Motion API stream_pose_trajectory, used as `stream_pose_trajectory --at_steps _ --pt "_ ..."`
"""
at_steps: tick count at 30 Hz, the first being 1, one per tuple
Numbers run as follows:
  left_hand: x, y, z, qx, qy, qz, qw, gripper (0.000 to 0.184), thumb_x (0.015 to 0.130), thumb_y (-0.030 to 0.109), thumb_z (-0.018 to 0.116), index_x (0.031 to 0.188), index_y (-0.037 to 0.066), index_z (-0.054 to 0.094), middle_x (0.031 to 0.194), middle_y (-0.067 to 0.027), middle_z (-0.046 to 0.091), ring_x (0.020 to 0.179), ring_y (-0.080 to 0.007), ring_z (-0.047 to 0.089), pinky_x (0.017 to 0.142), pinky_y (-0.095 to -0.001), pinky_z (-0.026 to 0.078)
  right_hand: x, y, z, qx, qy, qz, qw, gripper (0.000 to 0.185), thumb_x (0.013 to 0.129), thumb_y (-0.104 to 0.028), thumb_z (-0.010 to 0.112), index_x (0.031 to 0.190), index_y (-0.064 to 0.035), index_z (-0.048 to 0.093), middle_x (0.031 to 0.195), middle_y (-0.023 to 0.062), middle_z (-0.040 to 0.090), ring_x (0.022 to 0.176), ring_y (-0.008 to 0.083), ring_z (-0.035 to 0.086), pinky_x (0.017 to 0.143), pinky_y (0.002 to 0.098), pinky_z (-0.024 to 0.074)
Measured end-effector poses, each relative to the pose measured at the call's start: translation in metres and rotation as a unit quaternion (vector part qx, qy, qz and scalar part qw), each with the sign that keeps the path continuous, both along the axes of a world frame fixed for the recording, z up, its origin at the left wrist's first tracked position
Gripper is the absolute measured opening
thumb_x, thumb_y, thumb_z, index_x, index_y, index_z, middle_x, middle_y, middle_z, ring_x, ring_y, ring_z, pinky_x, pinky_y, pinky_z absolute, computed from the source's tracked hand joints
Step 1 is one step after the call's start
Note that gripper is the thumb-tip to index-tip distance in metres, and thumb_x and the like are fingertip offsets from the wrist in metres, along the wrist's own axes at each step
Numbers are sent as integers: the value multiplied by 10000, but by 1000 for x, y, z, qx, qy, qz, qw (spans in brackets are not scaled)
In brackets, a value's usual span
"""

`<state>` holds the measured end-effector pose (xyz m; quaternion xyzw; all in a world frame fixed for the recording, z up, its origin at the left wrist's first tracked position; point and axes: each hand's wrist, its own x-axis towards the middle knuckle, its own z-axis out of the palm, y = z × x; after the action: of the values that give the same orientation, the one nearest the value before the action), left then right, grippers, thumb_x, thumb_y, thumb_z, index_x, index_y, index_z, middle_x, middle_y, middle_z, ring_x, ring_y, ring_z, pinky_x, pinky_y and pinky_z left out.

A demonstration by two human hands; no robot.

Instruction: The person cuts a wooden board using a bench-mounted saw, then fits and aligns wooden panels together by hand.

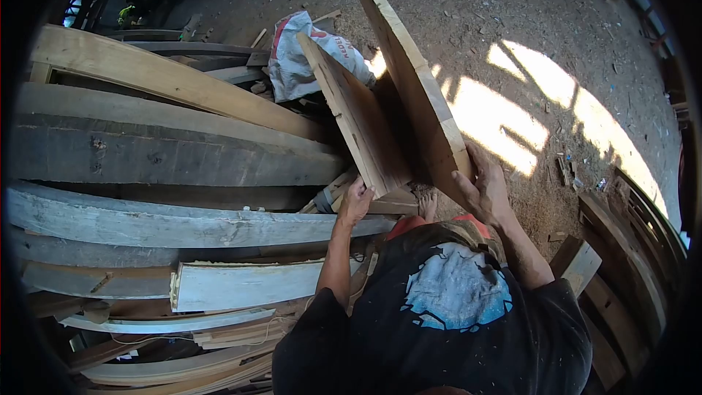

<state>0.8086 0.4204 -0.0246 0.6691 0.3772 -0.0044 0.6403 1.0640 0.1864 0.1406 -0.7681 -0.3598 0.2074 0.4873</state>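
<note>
Two wide wooden boards stand on edge in front of me, spreading apart in a narrow V. My left hand [356,201] is closed on the near end of the shorter board [360,121], thumb on its edge. My right hand [486,184] grips the near end of the longer board [413,73], with the thumb on the inner face and the fingers mostly hidden on the outer side. The longer board reaches far forward past the shorter one. Dark shadow fills the gap between them, and their lower edges are hidden.
Stacked planks and beams [175,150] crowd my left side, among them a white-painted board [248,285]. A white woven sack [296,66] lies beyond the shorter board. More timber [614,263] is at my right. Sawdust and wood scraps cover the ground [512,22], with sunlit patches.
</note>
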Motion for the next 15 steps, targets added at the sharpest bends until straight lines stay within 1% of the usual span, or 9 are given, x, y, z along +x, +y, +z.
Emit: stream_pose_trajectory --at_steps 2,5,8,11,12,14,15 --pt "1 -3 2 -6 -45 14 999 494 988 27 547 1469 2 434 1195 -92 670 980 -99 616 826 -248 491 -3 1 3 5 -6 -2 1000 583 857 -186 673 1382 9 512 1034 289 697 915 441 704 807 465 550" --pt "1 -1 -9 -24 -69 30 997 531 981 10 552 1493 6 409 1207 -90 668 980 -94 613 832 -248 492 -6 3 2 7 13 -4 1000 591 854 -186 674 1387 10 510 1061 291 694 939 442 703 830 466 550" --pt "5 -2 -1 -32 -51 17 998 566 981 3 543 1521 10 372 1236 -101 658 1034 -110 615 862 -253 491 -7 4 6 -6 8 7 1000 595 854 -180 671 1395 6 508 1074 280 695 943 443 700 839 466 547" --pt "8 -6 2 -34 -59 24 997 594 980 -15 521 1544 16 335 1281 -117 636 1100 -127 607 907 -256 484 -9 6 11 -8 -3 7 1000 594 853 -177 669 1394 11 508 1073 277 694 964 446 694 852 471 543" --pt "9 -6 1 -35 -71 26 996 647 953 3 557 1554 19 316 1309 -134 617 1149 -161 608 963 -277 474 -10 6 12 -9 -9 8 1000 591 852 -175 668 1390 12 510 1070 277 694 969 447 691 856 471 542" --pt "13 -7 1 17 -86 27 996 661 930 23 591 1540 15 336 1307 -135 618 1158 -184 616 985 -300 475 -11 8 13 -10 -22 8 1000 585 851 -171 667 1384 13 513 1064 277 693 979 450 687 863 470 539" --pt "19 -6 1 42 -95 27 994 668 918 33 609 1533 13 346 1306 -135 619 1162 -195 620 996 -312 475 -11 9 18 -19 -4 5 1000 582 851 -167 665 1385 10 513 1064 277 693 984 452 685 866 472 537"
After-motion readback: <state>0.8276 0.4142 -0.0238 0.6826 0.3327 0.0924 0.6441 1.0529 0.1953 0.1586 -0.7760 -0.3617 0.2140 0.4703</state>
